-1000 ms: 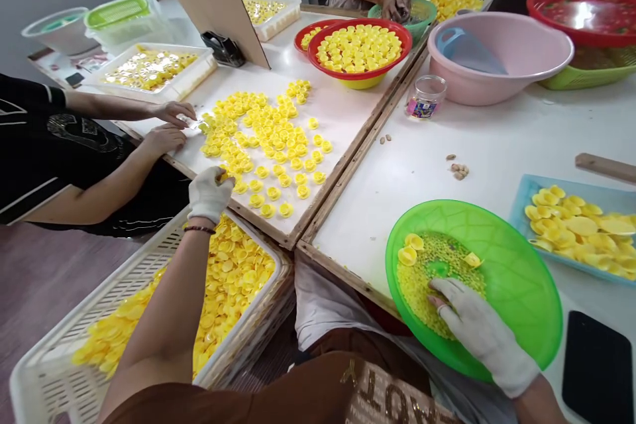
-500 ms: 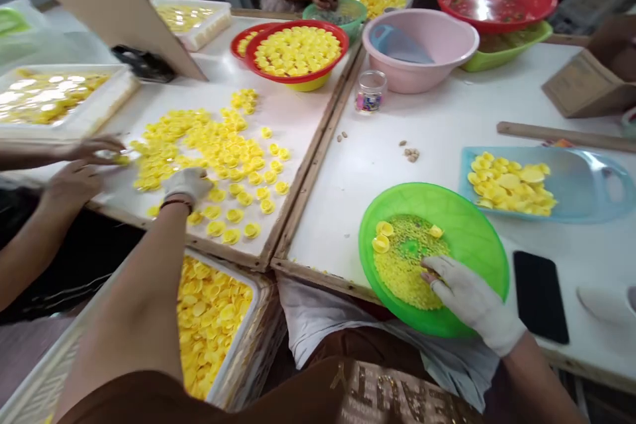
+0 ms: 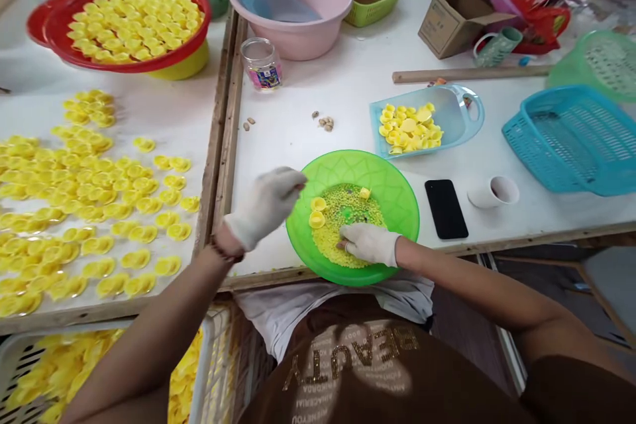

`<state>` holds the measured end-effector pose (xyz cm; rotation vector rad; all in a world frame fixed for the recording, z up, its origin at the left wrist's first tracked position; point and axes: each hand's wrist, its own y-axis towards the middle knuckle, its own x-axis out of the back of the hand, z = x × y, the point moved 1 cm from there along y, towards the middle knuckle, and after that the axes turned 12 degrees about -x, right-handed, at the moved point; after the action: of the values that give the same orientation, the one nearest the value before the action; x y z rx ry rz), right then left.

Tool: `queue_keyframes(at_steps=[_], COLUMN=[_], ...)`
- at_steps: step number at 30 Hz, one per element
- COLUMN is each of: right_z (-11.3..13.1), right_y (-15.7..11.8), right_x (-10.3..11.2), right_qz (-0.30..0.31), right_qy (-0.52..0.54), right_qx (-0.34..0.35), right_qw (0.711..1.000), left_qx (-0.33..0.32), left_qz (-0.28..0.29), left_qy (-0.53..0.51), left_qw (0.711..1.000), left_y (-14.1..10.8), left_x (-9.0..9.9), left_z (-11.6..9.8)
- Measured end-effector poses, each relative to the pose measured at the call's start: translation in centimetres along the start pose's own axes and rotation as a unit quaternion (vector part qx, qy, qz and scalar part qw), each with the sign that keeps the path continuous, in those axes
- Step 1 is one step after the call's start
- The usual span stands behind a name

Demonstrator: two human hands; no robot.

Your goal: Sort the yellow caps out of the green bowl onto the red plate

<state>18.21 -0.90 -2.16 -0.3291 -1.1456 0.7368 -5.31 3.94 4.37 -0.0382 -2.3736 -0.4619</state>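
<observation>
Basically, green bowl (image 3: 402, 192) sits at the near edge of the right tabletop (image 3: 348, 106), in front of the wearer, with small yellow beads (image 3: 325, 242) pooled in it, two yellow cups (image 3: 317, 219) at the left side and one yellow piece (image 3: 365, 193) at the far side. Right hand (image 3: 368, 244), white glove, still in the beads, fingers bent; can't tell if anything is gripped. Main change: left hand (image 3: 271, 205) was over the cup spread (image 3: 142, 232) on the left table half a second ago, now it's up beside the bowl's left rim. Fingers curled in, contents hidden, so can't tell if empty or gripping. Reads as attention moving from spread to bowl, both hands near it now. View swung right too: blue basket (image 3: 571, 139) has come in. Further out: phone (image 3: 446, 209) and white cup (image 3: 484, 193) right of bowl, blue scoop (image 3: 454, 122) of yellow pieces beyond, clear jar (image 3: 262, 66) and pink basin (image 3: 298, 36) farther back.
</observation>
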Motion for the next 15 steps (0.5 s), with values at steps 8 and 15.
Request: queue_keyframes(at_steps=[8,15], right_z=[-2.2,-2.3], right_y=[-0.8,-0.7], right_x=[3.6,4.8], right_qz=[0.021,-0.023], right_qy=[0.576,0.784], right_qx=[-0.045,-0.008], right_qw=[0.816,0.621], left_qx=[0.021,0.044], left_qz=[0.100,0.183], left_qy=[-0.050,-0.115], left_qw=[0.994,0.975], left_y=[0.3,0.0], left_x=[-8.5,-7.9], left_z=[-1.3,-1.5])
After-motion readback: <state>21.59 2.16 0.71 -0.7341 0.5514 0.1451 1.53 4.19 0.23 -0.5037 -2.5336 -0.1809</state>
